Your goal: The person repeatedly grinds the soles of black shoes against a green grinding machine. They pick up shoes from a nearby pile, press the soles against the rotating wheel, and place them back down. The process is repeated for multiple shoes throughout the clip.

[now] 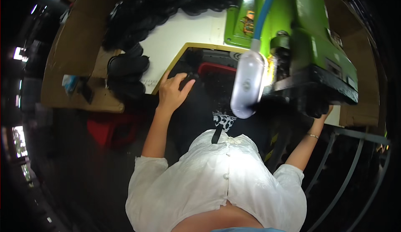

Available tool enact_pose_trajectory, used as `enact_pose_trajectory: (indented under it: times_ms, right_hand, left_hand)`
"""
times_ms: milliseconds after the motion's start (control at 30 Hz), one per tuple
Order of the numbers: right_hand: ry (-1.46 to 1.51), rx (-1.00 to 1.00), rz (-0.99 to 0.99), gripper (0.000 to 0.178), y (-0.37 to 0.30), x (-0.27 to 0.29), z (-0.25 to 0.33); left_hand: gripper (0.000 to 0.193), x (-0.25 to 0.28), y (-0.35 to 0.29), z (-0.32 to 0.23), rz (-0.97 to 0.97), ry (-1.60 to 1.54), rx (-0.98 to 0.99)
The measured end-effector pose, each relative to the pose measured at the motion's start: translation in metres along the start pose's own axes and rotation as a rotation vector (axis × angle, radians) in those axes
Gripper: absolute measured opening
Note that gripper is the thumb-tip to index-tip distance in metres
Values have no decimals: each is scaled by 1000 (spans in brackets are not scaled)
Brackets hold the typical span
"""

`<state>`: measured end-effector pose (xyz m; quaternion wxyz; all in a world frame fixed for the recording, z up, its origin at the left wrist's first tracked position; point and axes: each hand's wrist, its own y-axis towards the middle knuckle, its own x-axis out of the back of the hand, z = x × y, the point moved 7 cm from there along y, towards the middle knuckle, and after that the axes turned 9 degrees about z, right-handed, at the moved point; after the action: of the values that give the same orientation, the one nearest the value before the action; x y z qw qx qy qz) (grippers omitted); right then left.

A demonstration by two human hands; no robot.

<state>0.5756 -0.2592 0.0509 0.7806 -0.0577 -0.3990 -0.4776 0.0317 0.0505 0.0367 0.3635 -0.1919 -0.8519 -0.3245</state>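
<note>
A: Hands first?
B: Left hand (170,90): over the yellow-edged cutout (200,44), thumb and fingers spread in a curve, nothing clearly gripped. Dark behind them. Right hand (324,114): mostly behind the green machine (309,6). Cannot tell whether it pinches anything.
A: The things nearest them?
B: Machine right beside the right hand, its dark head covering the fingers. Black rounded pads (128,67) stacked just left of the left hand; a larger black heap (167,2) beyond, on the white tabletop (179,29).
A: Main worry?
B: Right fingers. If the machine has moving parts under that head, a blind reach could catch them. Cause: the head blocks the view.
A: Left side?
B: Pads stand close to the cutout. A backward sweep of the left wrist could knock one in; black on black, it would be hard to spot.
A: And between the hands?
B: Lamp (248,81) on a blue cord (267,8). A left hand crossing rightward could bump it, shifting the light.
</note>
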Motion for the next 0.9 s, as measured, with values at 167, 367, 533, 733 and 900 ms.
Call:
enact_pose_trajectory:
  times_ms: [167, 367, 533, 733, 900]
  right_hand:
    - [-127, 230, -102, 34, -70, -71, 75]
    - [-172, 301, -109, 20, -83, -77, 139]
    - [-318, 404, -145, 23, -95, -85, 115]
    - [-117, 389, -9, 22, -104, -101, 185]
    - [26, 383, 150, 21, -124, -126, 210]
  left_hand:
    - [19, 66, 26, 55, 64, 141, -22]
    - [40, 70, 31, 46, 171, -171, 34]
    - [65, 107, 33, 103, -110, 723, 360]
    - [40, 88, 5, 175, 47, 730, 346]
    - [30, 104, 11, 78, -261, 327, 132]
